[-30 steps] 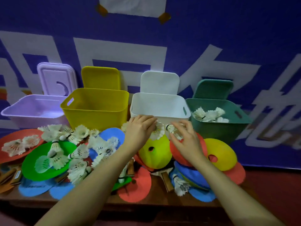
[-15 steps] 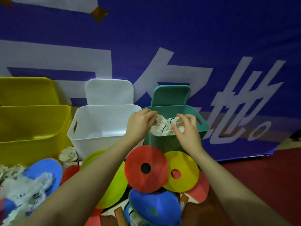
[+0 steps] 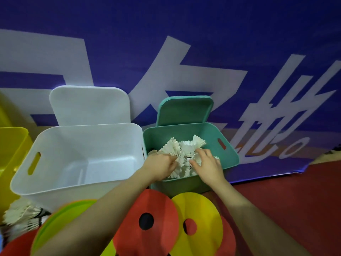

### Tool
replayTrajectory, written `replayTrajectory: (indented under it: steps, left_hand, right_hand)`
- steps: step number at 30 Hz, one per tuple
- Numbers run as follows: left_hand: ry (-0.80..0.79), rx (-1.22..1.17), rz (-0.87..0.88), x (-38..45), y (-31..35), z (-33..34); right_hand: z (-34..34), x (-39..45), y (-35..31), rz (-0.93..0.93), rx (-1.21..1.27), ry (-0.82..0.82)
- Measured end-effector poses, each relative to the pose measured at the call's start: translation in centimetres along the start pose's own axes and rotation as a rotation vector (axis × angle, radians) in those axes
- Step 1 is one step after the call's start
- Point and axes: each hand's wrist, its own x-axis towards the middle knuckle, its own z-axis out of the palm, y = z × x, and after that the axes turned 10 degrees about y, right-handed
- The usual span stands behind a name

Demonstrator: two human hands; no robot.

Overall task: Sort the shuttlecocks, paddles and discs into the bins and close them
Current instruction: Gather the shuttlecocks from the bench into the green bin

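White feathered shuttlecocks (image 3: 181,156) now lie heaped in the teal bin (image 3: 228,159), where half a second ago both hands were only reaching its near rim with a few pinched. The left hand (image 3: 160,166) and right hand (image 3: 207,165) rest on the heap, fingers loosely spread, seemingly letting go. One load looks delivered; more shuttlecocks (image 3: 22,217) wait at lower left. The white bin (image 3: 79,183) beside it is bare, both lids (image 3: 184,110) propped behind. Red (image 3: 147,237) and yellow discs (image 3: 201,215) crowd the table; blue banner (image 3: 203,34) behind, red floor (image 3: 304,200).
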Motion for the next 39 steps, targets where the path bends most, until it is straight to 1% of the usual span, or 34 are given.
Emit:
replayTrajectory:
  steps: [3,5,11,15,18,26,28,29,32,39]
  left_hand:
    - [0.026,0.045,0.042,-0.2,-0.1,0.1]
    - [0.06,0.046,0.055,-0.5,0.0,-0.1]
    - [0.197,-0.028,-0.016,-3.1,0.7,-2.4]
    - [0.207,-0.035,-0.08,-5.9,1.5,-5.3]
    - [0.254,-0.045,-0.114,-8.4,2.1,-7.3]
    - [0.236,0.039,-0.228,-20.1,2.4,-13.2]
    - [0.269,0.029,-0.252,-23.1,2.1,-14.5]
    - [0.286,0.027,-0.273,-24.5,1.8,-15.1]
    - [0.241,0.04,-0.362,-28.5,0.6,-16.8]
    - [0.247,0.073,-0.522,-37.2,-3.7,-19.7]
  right_hand:
    - [0.3,0.2,0.1,-0.041,-0.12,-0.085]
    - [0.0,0.1,-0.1,-0.06,-0.13,-0.09]
    - [-1.6,-2.2,-1.2,-0.059,-0.06,0.003]
    - [-3.0,-4.9,-2.9,-0.085,0.001,0.04]
    - [-4.1,-7.2,-4.5,-0.096,0.047,0.071]
    - [-5.5,-16.4,-10.8,-0.199,0.157,0.078]
    - [-5.5,-18.3,-12.7,-0.224,0.172,0.059]
    - [-5.4,-19.1,-13.6,-0.243,0.175,0.045]
    - [-4.9,-20.8,-16.8,-0.307,0.204,0.006]
    - [-3.1,-23.8,-25.5,-0.478,0.33,-0.064]
